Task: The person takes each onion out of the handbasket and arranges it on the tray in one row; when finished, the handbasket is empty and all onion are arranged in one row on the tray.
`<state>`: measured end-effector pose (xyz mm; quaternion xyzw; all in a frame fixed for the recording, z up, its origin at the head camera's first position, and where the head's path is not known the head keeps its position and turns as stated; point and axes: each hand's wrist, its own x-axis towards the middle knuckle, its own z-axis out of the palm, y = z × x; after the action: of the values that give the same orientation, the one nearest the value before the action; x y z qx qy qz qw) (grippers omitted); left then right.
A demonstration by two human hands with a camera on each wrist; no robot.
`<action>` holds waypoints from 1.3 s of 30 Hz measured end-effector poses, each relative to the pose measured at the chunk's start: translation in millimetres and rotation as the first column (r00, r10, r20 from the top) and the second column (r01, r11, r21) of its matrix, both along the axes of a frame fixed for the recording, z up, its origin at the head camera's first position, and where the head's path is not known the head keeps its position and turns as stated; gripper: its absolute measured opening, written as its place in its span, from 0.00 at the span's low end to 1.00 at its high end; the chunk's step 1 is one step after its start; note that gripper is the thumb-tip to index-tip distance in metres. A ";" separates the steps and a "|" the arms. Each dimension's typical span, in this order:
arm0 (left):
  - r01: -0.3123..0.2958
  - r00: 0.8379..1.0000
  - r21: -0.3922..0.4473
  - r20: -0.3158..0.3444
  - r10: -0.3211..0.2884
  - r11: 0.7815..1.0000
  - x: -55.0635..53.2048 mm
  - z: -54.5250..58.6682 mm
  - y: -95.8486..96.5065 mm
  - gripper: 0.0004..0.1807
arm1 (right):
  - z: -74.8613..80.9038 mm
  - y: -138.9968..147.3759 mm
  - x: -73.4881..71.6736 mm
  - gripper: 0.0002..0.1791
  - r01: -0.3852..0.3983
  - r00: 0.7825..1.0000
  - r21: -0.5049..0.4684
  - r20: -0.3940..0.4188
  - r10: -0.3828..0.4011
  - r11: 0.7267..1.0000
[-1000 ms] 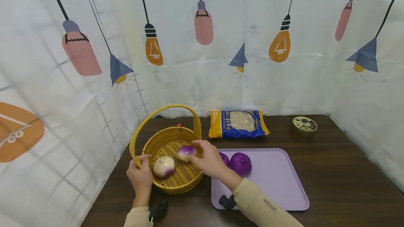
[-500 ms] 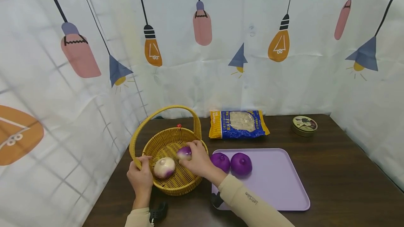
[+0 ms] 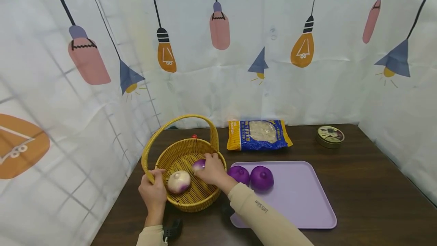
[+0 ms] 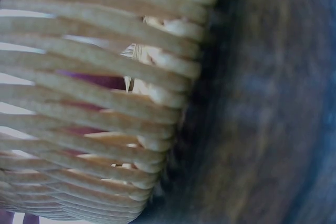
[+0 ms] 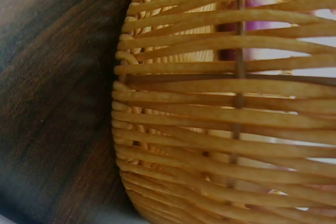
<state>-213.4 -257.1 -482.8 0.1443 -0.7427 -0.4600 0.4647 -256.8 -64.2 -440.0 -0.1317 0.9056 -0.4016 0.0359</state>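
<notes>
A yellow wicker basket [image 3: 194, 205] with a tall arched handle stands on the table in the head view. My left hand [image 3: 152, 193] grips it on the left, where the handle meets the rim. Reaching in over the right rim, my right hand [image 3: 212, 172] holds a purple-and-white onion [image 3: 198, 164], partly hidden by the fingers. A whiter onion [image 3: 179, 182] with a purple underside lies to its left inside. Both wrist views look closely at the woven basket wall [image 4: 94, 108], with purple showing through the gaps; neither hand appears there.
Right of the basket, a lilac tray [image 3: 300, 200] bears two deep-purple onions [image 3: 261, 178] at its back left. Behind it lies a blue-and-yellow pasta bag [image 3: 261, 135]. A round tin [image 3: 330, 136] stands at the back right. A printed curtain [image 3: 232, 86] borders the table.
My right hand has shifted left and further into the basket, its fingers closing over the purple-and-white onion. More of the tray's purple onions shows now. The left hand keeps its grip.
</notes>
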 end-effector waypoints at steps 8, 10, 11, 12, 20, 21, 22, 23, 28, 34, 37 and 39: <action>-0.002 1.000 -0.012 -0.017 0.002 1.000 -0.1 -0.5 -0.1 0.12 | -3.9 -5.7 -4.0 0.40 0.044 0.998 -0.017 0.043 -0.044 0.999; -0.003 1.000 -0.012 -0.017 0.003 1.000 -0.1 -0.2 -0.1 0.12 | -5.1 -6.8 -5.1 0.41 0.049 0.997 -0.025 0.057 -0.048 0.998; -0.002 1.000 -0.011 -0.018 0.001 1.000 -0.1 -0.1 0.0 0.12 | -5.4 -7.0 -5.6 0.41 0.052 0.997 -0.028 0.063 -0.050 0.998; 0.000 1.000 -0.010 -0.019 0.000 1.000 -0.2 0.0 0.1 0.12 | -5.8 -7.3 -6.1 0.41 0.054 0.996 -0.029 0.069 -0.051 0.998; 0.007 1.000 0.000 -0.027 -0.007 1.000 -0.4 0.3 0.7 0.12 | -5.3 -7.2 -9.1 0.41 0.056 0.995 -0.018 0.081 -0.054 0.998; 0.006 1.000 0.000 -0.028 -0.006 1.000 -0.4 0.2 0.8 0.12 | -5.5 -7.3 -9.4 0.41 0.056 0.995 -0.014 0.082 -0.054 0.998; 0.006 1.000 0.002 -0.029 -0.006 1.000 -0.3 0.1 0.9 0.12 | -5.6 -7.3 -9.6 0.41 0.056 0.995 -0.012 0.083 -0.054 0.998; 0.005 1.000 0.000 -0.028 -0.005 1.000 -0.3 0.1 0.9 0.12 | -5.7 -7.3 -10.0 0.41 0.056 0.995 -0.011 0.081 -0.055 0.998; 0.008 1.000 0.000 -0.021 -0.008 1.000 0.7 -0.3 1.4 0.12 | -7.0 -7.3 -8.6 0.41 0.046 0.996 -0.010 0.083 -0.045 0.999; 0.009 1.000 0.001 -0.010 -0.009 1.000 1.7 -0.6 1.8 0.12 | -4.7 -5.0 -2.2 0.40 0.008 0.999 -0.027 0.052 -0.007 1.000; 0.012 1.000 0.001 -0.012 -0.012 1.000 1.2 -0.3 1.2 0.12 | 1.7 -1.3 1.6 0.39 -0.011 1.000 -0.050 0.009 0.011 0.999; 0.014 1.000 0.003 -0.016 -0.014 1.000 0.8 0.1 0.5 0.12 | 6.7 2.2 4.1 0.38 -0.023 1.000 -0.058 -0.021 0.021 0.998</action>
<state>-212.6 -256.6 -482.7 0.1362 -0.7393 -0.4654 0.4672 -252.7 -62.0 -433.3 -0.1469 0.8922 -0.4262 0.0271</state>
